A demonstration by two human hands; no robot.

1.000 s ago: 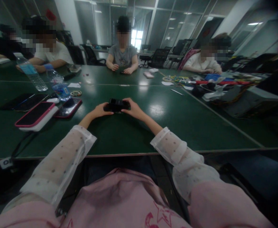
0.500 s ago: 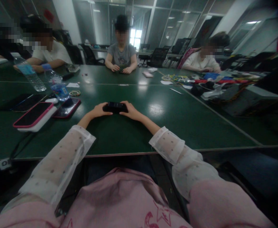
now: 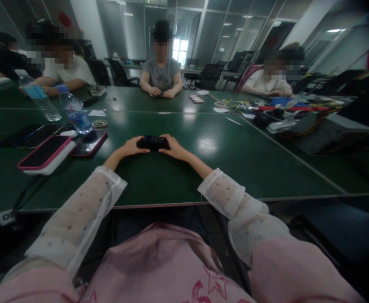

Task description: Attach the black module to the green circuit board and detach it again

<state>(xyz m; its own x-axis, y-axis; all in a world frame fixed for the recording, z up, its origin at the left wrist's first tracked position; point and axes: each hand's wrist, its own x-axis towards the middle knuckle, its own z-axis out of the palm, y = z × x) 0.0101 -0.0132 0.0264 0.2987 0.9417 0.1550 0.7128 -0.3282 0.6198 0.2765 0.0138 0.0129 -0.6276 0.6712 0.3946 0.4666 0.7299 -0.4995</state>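
A small black box-shaped device (image 3: 153, 143) rests on or just above the green table (image 3: 159, 181), in front of me. Its exact kind does not show; the face toward me looks like a dark panel. My left hand (image 3: 132, 146) grips its left end, thumb along the near side. At the right end, my right hand (image 3: 175, 149) holds it the same way, with the fingers over the top and far side partly hidden. Both forearms reach forward in sheer white dotted sleeves.
To the left lie a pink-edged phone (image 3: 46, 152) on a white block, another phone (image 3: 90, 143), and two water bottles (image 3: 79, 118). A metal case (image 3: 332, 130) and tangled cables (image 3: 231, 105) occupy the right. Several people sit around the table, one person (image 3: 161, 75) directly opposite.
My hands and the black device keep their place. Across the table, the people's heads and hands shift very slightly.
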